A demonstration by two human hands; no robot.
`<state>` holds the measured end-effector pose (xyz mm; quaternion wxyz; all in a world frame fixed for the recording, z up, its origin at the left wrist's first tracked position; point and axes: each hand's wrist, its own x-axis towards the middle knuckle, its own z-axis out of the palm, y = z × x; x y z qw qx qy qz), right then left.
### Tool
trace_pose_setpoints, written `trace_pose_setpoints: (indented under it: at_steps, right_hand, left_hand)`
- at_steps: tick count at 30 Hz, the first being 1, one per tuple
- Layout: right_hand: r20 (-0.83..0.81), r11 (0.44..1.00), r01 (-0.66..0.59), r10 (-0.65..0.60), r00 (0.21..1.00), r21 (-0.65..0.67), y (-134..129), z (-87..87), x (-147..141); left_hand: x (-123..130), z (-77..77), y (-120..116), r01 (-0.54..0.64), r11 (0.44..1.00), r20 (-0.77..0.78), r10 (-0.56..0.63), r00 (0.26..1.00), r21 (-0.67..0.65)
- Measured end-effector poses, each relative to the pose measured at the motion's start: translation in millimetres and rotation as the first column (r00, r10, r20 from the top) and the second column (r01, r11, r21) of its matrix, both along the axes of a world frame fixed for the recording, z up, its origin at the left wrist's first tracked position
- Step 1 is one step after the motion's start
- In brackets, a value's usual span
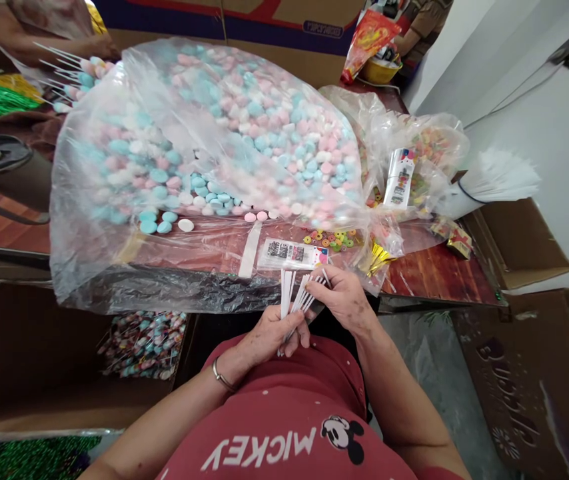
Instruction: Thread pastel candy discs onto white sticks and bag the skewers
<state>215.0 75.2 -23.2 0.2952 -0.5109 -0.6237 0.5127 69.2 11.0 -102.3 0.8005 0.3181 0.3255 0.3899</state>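
In front of my belly, my left hand [277, 328] is closed around a fanned bundle of thin white sticks [287, 290]. My right hand [347, 297] pinches the upper ends of the sticks on the right side of the fan, with thumb and fingers together. Just beyond my hands, a stack of printed clear wrappers [287, 255] lies at the table's front edge, on clear plastic. Behind it spreads a large clear bag [204, 140] of pink, blue and white marshmallows. Several loose blue marshmallows [148, 227] and two pink ones rest near the bag's opening.
Ring-shaped gummies [332, 238] and gold twist ties [379, 257] lie to the right. A white container [464, 200] holds white sticks or bags. A grey mug [7, 177] stands left. Below, a cardboard box [29, 360] contains finished candy skewers [144, 343]. Other people work across the table.
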Motion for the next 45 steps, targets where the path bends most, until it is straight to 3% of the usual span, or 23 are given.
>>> trace_pose_setpoints:
  at_steps: [7,16,23,29,34,41,43,45]
  right_hand:
    - [0.024,0.998,-0.023,0.022,0.999,0.064,0,-0.1,-1]
    - [-0.024,0.996,-0.074,0.076,0.997,0.055,0,0.3,1]
    - [-0.03,1.0,0.002,-0.003,1.0,-0.021,1,-3.6,0]
    - [0.083,0.988,-0.047,0.035,0.996,0.145,4,-3.1,1]
    - [0.11,0.931,-0.163,0.134,0.985,0.327,8,-0.9,5]
    - [0.069,0.943,-0.207,0.195,0.978,0.26,8,0.2,4]
    - [0.002,0.951,-0.151,0.156,0.988,0.27,7,-0.6,3]
    - [-0.134,0.954,0.023,0.019,0.991,0.301,10,0.5,6]
  left_hand:
    - [1,0.4,0,-0.019,1.0,-0.002,0.019,1.0,-0.009]
    - [-1,-6.8,2,0.032,0.999,-0.016,-0.031,0.999,0.04]
    - [-2,-5.6,3,0.032,0.998,-0.071,-0.029,0.997,0.052]
    - [-1,-6.5,3,0.031,0.998,-0.087,-0.026,0.996,0.055]
    - [-1,-5.6,4,0.017,0.998,-0.09,-0.012,0.996,0.052]
    - [0,-7.2,4,0.041,0.996,-0.144,-0.03,0.989,0.073]
    - [0,-6.1,4,0.033,0.996,-0.141,-0.022,0.99,0.079]
    - [0,-4.8,4,0.035,0.996,-0.137,-0.024,0.99,0.081]
